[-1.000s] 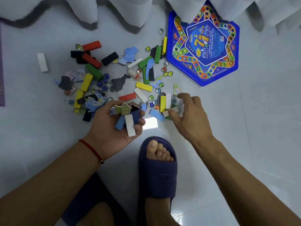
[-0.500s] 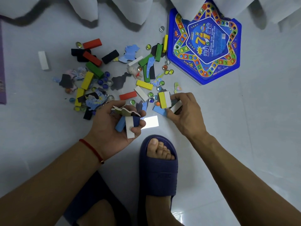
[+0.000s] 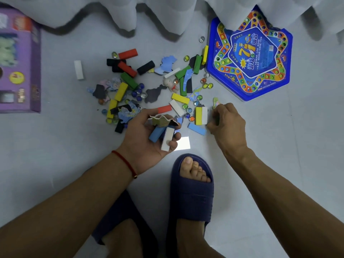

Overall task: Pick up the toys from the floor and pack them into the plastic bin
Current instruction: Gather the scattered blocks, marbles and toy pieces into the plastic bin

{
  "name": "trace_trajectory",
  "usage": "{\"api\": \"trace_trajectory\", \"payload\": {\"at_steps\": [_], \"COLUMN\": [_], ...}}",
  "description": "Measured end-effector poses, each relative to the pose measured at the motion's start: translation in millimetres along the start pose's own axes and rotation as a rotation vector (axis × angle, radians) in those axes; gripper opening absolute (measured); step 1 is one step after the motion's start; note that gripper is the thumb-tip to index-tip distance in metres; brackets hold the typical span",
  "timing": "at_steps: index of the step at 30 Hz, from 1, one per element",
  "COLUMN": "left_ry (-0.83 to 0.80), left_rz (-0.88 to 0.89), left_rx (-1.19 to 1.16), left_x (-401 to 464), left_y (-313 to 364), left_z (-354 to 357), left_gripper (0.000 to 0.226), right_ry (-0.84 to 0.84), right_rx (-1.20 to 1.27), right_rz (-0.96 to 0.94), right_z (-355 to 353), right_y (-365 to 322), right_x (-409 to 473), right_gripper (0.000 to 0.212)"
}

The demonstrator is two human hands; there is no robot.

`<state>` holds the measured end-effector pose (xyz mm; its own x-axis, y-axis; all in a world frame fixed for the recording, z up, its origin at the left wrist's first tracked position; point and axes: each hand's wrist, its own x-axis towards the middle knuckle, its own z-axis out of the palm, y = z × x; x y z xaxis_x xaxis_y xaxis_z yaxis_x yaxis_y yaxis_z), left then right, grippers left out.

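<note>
Grey floor [image 3: 279, 146] bare rightward; left hand [image 3: 147, 138] fingers around blocks [image 3: 162, 135], right hand [image 3: 228, 123] fingers curled, contents unclear.

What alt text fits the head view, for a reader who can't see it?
Looking down at a pale floor, the left hand holds a bundle of blocks and puzzle pieces while the right hand grips small pieces beside a scattered toy pile. A blue star game board lies beyond.
</note>
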<state>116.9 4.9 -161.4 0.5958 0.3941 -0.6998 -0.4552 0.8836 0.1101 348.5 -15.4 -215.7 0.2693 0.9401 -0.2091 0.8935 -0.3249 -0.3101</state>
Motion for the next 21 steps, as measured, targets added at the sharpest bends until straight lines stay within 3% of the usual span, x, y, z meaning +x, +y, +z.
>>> {"api": "trace_trajectory", "payload": {"at_steps": [4,8,10,14,18,21], "left_ry": [0.021,0.021,0.035,0.097,0.263,0.409], "left_rz": [0.057,0.232,0.336,0.573,0.834,0.997], "left_rx": [-0.039,-0.118,-0.164,-0.281,-0.398,-0.546], "left_x": [-30.4,-109.9,-161.4,-280.6,-401.4,-472.1], "left_y": [4.8,11.1,10.8,7.7,-2.5,-17.7], "left_z": [6.2,15.9,15.6,-10.1,-61.5,-96.7], "left_gripper": [0.044,0.032,0.031,0.032,0.034,0.051], "right_ry": [-0.044,-0.365,-0.511,-0.899,-1.205,-1.323], "right_rx": [0.505,1.436,1.655,1.505,1.045,0.755], "right_rz": [0.358,0.749,0.745,0.424,0.056,-0.122], "right_z": [-37.5,-104.2,-132.0,-180.3,-218.0,-211.2], "right_y": [-10.0,-60.1,-95.9,-206.4,-328.6,-415.1], "right_x": [-13.0,-46.1,-64.6,-92.2,-127.5,-172.3], "right_gripper": [0.015,0.013,0.018,0.027,0.026,0.021]}}
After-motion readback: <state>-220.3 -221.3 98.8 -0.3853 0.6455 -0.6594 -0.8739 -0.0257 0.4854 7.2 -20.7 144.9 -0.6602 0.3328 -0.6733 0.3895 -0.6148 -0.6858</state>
